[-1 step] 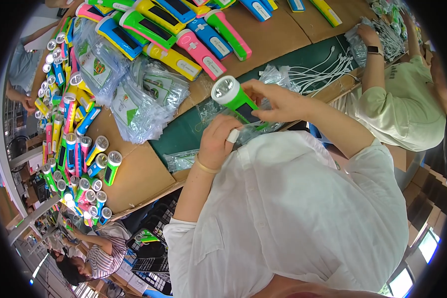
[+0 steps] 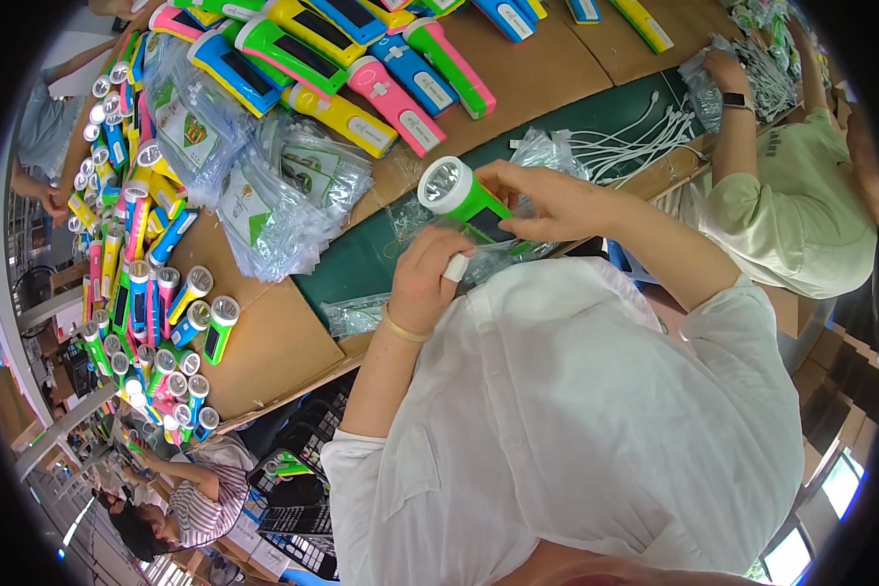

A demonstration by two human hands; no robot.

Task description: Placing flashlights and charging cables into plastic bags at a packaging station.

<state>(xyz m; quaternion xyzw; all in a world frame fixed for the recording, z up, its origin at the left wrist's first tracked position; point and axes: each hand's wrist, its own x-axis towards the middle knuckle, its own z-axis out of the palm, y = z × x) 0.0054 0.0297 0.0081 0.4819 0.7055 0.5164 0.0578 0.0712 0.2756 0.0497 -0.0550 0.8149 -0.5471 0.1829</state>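
A green flashlight (image 2: 456, 192) with a silver reflector head is held tilted over the dark green mat (image 2: 361, 264). My right hand (image 2: 552, 200) grips its body from the right. My left hand (image 2: 425, 278) is just below it, closed on a clear plastic bag (image 2: 506, 252) that wraps the flashlight's lower end, and on a small white piece (image 2: 456, 267). The flashlight's tail is hidden by the bag and my fingers.
Coloured flashlights (image 2: 361, 59) lie piled at the top and stand in rows at the left (image 2: 156, 322). Clear bags with printed cards (image 2: 264, 195) lie between them. White cables (image 2: 635, 137) lie by a co-worker in pale green (image 2: 801, 205). Another person (image 2: 186, 498) sits lower left.
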